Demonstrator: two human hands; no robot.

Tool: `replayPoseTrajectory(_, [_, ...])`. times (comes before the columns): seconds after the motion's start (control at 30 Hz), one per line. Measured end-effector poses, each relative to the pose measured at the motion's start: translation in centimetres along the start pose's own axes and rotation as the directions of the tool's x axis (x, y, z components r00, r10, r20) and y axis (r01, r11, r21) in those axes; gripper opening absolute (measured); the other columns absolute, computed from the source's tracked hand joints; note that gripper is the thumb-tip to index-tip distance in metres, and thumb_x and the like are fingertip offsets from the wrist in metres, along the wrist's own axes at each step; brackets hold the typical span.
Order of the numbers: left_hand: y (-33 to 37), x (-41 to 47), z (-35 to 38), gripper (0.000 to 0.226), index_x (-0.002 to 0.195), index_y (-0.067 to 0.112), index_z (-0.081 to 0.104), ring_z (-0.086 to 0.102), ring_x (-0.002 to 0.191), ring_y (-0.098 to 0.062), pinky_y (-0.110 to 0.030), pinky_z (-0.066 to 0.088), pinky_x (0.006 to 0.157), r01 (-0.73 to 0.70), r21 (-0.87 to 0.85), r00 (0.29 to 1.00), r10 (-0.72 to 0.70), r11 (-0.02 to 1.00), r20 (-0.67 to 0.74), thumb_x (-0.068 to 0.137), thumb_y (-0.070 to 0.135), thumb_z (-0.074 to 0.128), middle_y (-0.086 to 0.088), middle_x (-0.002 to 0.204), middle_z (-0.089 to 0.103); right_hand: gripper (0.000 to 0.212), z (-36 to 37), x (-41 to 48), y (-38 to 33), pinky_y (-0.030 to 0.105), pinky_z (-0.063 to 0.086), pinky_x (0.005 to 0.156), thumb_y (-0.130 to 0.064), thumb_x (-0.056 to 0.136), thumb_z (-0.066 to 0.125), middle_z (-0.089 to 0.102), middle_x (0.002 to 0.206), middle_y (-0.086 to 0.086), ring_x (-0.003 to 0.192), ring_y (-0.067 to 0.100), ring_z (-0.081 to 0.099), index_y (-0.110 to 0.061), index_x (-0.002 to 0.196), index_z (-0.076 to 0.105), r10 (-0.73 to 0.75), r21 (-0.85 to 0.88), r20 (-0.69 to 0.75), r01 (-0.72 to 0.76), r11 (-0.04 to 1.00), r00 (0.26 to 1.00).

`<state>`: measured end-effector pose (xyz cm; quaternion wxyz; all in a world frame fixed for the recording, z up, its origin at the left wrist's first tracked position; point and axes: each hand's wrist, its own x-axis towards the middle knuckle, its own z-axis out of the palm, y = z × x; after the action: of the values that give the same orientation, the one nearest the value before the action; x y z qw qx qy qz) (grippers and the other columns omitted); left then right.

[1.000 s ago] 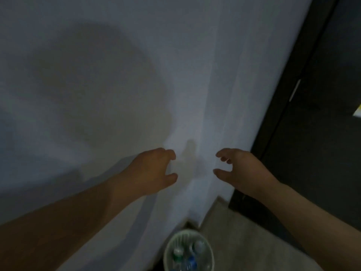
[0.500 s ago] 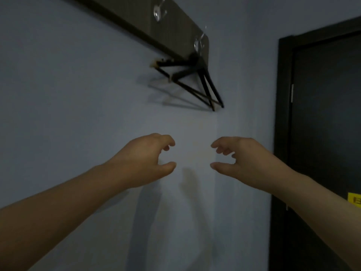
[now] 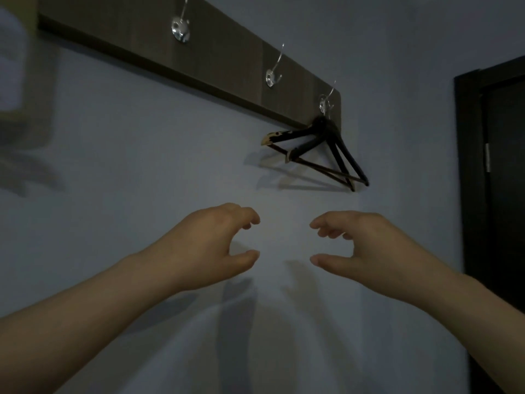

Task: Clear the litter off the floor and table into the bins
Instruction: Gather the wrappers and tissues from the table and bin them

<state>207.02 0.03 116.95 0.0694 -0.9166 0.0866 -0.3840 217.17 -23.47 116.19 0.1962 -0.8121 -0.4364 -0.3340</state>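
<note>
Left hand (image 3: 207,245) and right hand (image 3: 369,245) raised side by side, apart, fingers loosely curled, holding nothing. Behind them a bare wall (image 3: 127,180). Higher up, dark hangers (image 3: 326,149) on the end hook of a wooden rail (image 3: 227,61). Dark door (image 3: 505,194) at right. Litter and bins: cannot tell where.

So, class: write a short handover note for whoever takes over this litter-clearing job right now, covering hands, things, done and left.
Left hand: empty, fingers loosely curled, held up before the wall.
Right hand: the same, empty.
Things: no litter, bin, floor or table in view. Only a hook rail, hangers on its right-end hook, and a dark door at right.
Done: cannot tell from this view.
Left: probably look down, and find any litter and the bins.
</note>
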Motion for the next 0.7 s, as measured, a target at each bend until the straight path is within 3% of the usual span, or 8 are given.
replayPoseTrajectory(0.13, [1.0,-1.0,-1.1,0.049,0.130,0.036,0.045,0.051,0.101,0.003,0.003,0.030,0.069,0.081,0.062,0.996,-0.079,0.995,-0.031,0.084,0.051,0.055,0.019,0.122,0.053,0.052,0.5,1.8,0.7,0.023,0.047,0.092,-0.057,0.077,0.063,0.057,0.110,-0.025,0.101,-0.006,0.052,-0.042,0.125,0.052,-0.104,0.045,0.012,0.103,0.994,0.995])
replayPoseTrajectory(0.37, [2.8,-4.9,-1.9,0.050,0.130,0.036,0.046,0.051,0.105,0.005,-0.005,0.033,0.086,0.316,0.200,0.949,-0.305,0.927,-0.085,0.084,0.052,0.056,0.021,0.120,0.053,0.051,3.4,4.0,1.3,0.011,0.039,0.093,-0.060,0.078,0.059,0.051,0.113,-0.032,0.105,-0.013,0.046,-0.046,0.126,0.049,-0.351,0.217,0.017,0.340,0.915,0.936])
replayPoseTrajectory(0.53, [5.4,-10.5,-3.9,0.052,0.131,0.041,0.041,0.049,0.106,0.005,-0.007,0.035,0.087,0.499,0.332,0.855,-0.516,0.801,-0.040,0.084,0.059,0.052,0.024,0.122,0.051,0.050,6.5,3.8,-2.8,0.004,0.032,0.092,-0.061,0.079,0.056,0.047,0.115,-0.035,0.110,-0.015,0.042,-0.048,0.125,0.046,-0.574,0.378,0.017,0.526,0.762,0.819])
replayPoseTrajectory(0.7, [9.1,-16.0,-11.0,0.051,0.131,0.041,0.042,0.051,0.105,0.005,-0.007,0.036,0.086,0.603,0.529,0.732,-0.677,0.597,-0.069,0.084,0.057,0.053,0.023,0.122,0.051,0.050,5.9,3.3,-11.0,0.011,0.035,0.090,-0.058,0.081,0.058,0.049,0.117,-0.030,0.108,-0.009,0.046,-0.043,0.127,0.049,-0.701,0.531,-0.119,0.642,0.553,0.703])
